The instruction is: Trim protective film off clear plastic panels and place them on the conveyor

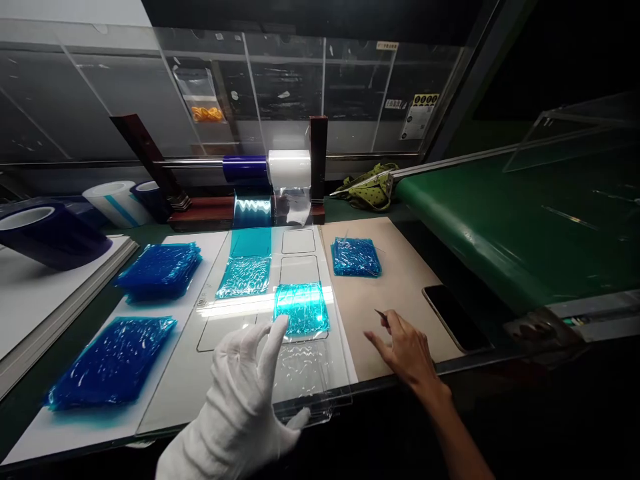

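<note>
The gloved left hand [245,393] pinches a clear film [305,373] beside a teal sheet [301,308]; the bare right hand [405,350] holds tweezers [382,315] over the bench [400,300].

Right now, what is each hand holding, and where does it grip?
The left hand holds a clear sheet by its near edge, thumb under the corner. The right hand pinches a thin tool at its rear end.
</note>
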A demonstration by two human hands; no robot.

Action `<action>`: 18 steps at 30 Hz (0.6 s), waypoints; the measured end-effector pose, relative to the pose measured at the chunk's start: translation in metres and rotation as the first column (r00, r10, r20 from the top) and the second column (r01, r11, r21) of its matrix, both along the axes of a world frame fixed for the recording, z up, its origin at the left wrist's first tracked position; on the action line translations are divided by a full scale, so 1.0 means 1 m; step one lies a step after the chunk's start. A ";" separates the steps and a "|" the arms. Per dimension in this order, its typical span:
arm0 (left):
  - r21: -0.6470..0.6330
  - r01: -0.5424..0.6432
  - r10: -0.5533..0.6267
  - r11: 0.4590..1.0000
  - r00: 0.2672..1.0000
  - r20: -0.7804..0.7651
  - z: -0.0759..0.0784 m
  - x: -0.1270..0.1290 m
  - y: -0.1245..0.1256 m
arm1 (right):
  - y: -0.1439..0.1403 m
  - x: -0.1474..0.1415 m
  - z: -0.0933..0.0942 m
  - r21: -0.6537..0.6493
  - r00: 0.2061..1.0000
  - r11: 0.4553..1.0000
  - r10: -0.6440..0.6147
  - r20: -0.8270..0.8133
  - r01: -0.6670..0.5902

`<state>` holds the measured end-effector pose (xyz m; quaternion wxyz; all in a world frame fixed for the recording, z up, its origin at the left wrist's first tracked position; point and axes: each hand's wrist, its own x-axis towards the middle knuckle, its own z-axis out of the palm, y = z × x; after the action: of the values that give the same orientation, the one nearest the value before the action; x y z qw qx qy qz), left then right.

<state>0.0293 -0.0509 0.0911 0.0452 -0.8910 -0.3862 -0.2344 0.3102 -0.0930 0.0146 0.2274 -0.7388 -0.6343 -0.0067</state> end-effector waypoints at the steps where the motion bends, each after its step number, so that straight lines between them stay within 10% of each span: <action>1: 0.007 -0.018 0.018 1.000 1.000 -0.001 -0.002 0.001 -0.002 | 0.010 0.009 -0.005 -0.017 0.999 1.000 0.010 0.041 -0.010; 5: -0.065 -0.128 0.134 0.990 0.986 0.096 -0.014 -0.005 -0.004 | 0.023 0.017 -0.010 0.005 0.992 0.997 0.077 0.096 -0.078; 7: -0.332 -0.079 0.169 0.940 0.952 0.253 -0.022 -0.013 -0.001 | 0.016 0.006 0.003 0.060 0.988 0.990 0.125 0.093 -0.131; 8: -0.530 0.050 0.174 0.847 0.915 0.363 -0.025 -0.017 0.001 | 0.012 -0.003 0.013 0.095 0.983 0.981 0.165 0.079 -0.172; 10: -0.770 0.494 0.255 0.405 0.747 0.614 -0.032 -0.024 0.007 | 0.002 -0.026 0.036 0.152 0.961 0.949 0.272 0.045 -0.276; 12: -0.538 0.837 0.482 -0.100 0.514 0.710 -0.036 -0.025 0.012 | -0.002 -0.052 0.058 0.158 0.925 0.912 0.377 0.043 -0.378; 13: -0.355 0.903 0.599 -0.242 0.427 0.677 -0.037 -0.023 0.013 | -0.002 -0.064 0.067 0.145 0.904 0.892 0.425 0.053 -0.428; 18: -0.006 0.933 0.780 -0.359 0.304 0.547 -0.038 -0.005 0.017 | 0.020 -0.102 0.087 0.065 0.807 0.806 0.580 0.111 -0.589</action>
<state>0.0242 -0.0338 0.0531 -0.9609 -0.1448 -0.0652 -0.2267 0.2079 -0.0728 0.1015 0.2265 -0.4947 -0.8390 0.0016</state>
